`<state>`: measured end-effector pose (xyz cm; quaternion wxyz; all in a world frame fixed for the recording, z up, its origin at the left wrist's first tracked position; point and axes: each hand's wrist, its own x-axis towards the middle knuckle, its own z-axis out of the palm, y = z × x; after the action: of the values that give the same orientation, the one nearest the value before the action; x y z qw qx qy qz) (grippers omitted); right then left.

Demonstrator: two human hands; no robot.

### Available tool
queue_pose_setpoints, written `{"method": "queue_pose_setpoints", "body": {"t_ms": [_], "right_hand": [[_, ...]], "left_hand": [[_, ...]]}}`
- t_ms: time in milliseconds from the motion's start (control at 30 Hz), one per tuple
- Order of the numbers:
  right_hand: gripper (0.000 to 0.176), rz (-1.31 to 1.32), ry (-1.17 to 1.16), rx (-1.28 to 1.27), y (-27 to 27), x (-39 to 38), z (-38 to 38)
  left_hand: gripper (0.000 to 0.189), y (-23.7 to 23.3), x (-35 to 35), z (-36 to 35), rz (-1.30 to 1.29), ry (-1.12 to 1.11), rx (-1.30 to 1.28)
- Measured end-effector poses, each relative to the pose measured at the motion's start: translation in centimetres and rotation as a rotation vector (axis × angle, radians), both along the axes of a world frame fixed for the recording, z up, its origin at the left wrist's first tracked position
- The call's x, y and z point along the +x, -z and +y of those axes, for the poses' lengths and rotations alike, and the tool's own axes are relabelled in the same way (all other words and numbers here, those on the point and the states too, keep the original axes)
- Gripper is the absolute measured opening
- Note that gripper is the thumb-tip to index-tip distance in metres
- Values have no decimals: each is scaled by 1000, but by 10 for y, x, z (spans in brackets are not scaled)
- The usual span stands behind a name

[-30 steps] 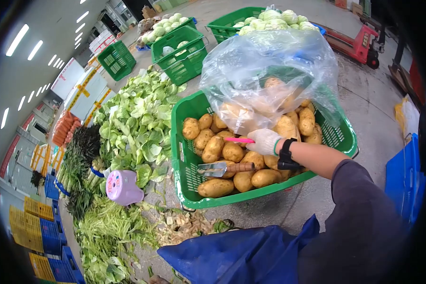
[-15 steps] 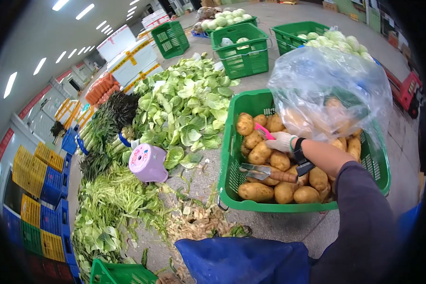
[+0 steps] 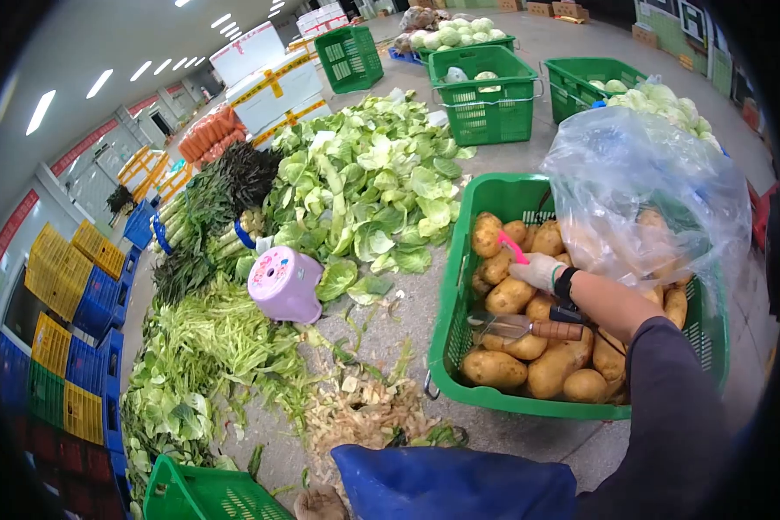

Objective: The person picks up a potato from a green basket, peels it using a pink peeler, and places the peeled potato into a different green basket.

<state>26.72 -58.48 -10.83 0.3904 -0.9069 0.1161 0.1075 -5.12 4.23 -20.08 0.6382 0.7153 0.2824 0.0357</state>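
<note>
My right hand [image 3: 539,270], in a pale glove, reaches into a green crate [image 3: 529,400] of potatoes [image 3: 556,368]. Its fingers are closed around a pink peeler [image 3: 513,248], whose far end points up and left over the potatoes. Just below the hand, a wooden-handled knife [image 3: 529,328] lies flat on the potatoes, blade to the left. A clear plastic bag [image 3: 650,186] covers the crate's far right part. At the bottom edge, a brownish rounded form [image 3: 321,503] may be my gloved left hand; its fingers cannot be made out.
Cabbage leaves [image 3: 364,191] and shredded greens [image 3: 225,347] cover the floor to the left, around a pink stool [image 3: 283,284]. Another green crate [image 3: 492,100] stands behind. Peelings [image 3: 364,412] lie near my blue apron [image 3: 451,481]. A green basket [image 3: 208,498] sits bottom left.
The view has shifted, so the crate and floor things appear farther right. My right hand stays over the potatoes with the peeler; the knife lies as before.
</note>
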Motion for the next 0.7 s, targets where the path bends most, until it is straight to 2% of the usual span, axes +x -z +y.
{"method": "queue_pose_setpoints", "body": {"t_ms": [33,67,100,133,200,233,267,300,333,367,433,500,633,700], "right_hand": [[42,6,-10,2,-4,-5,6],[42,79,-18,-7,-24,-13,12],[42,150,-30,-18,-38,-17,18],[40,90,-84,120,-37,-22,20],[38,158,-100,-61,-84,-44,51],[38,-14,-188,-148,-58,-38,47],[38,-9,-203,-146,-58,-38,53],[38,15,-219,-154,-59,-35,61],[38,35,-240,-163,-62,-30,71],[41,135,-273,-133,-72,-28,79],[45,165,-233,-59,-68,-29,79],[57,222,-179,20,-70,-26,74],[57,194,-105,124,-80,-33,64],[54,153,-50,124,-92,-43,65]], "left_hand": [[20,-66,19,-49,-88,-373,-550],[20,-132,37,-98,-168,-757,-882],[19,-134,42,-102,-166,-787,-857],[19,-130,39,-101,-171,-805,-862],[19,-106,35,-87,-142,-689,-826],[22,-32,15,-41,-151,-365,-771],[22,-21,17,-40,-152,-382,-769],[24,-17,22,-43,-190,-536,-929],[27,-20,25,-48,-237,-692,-1089],[27,-37,27,-60,-251,-710,-1089],[18,-81,35,-90,-243,-594,-961],[18,-89,36,-98,-268,-615,-989],[15,-103,25,-92,-274,-729,-996],[14,-95,12,-78,-295,-743,-1019]]}}
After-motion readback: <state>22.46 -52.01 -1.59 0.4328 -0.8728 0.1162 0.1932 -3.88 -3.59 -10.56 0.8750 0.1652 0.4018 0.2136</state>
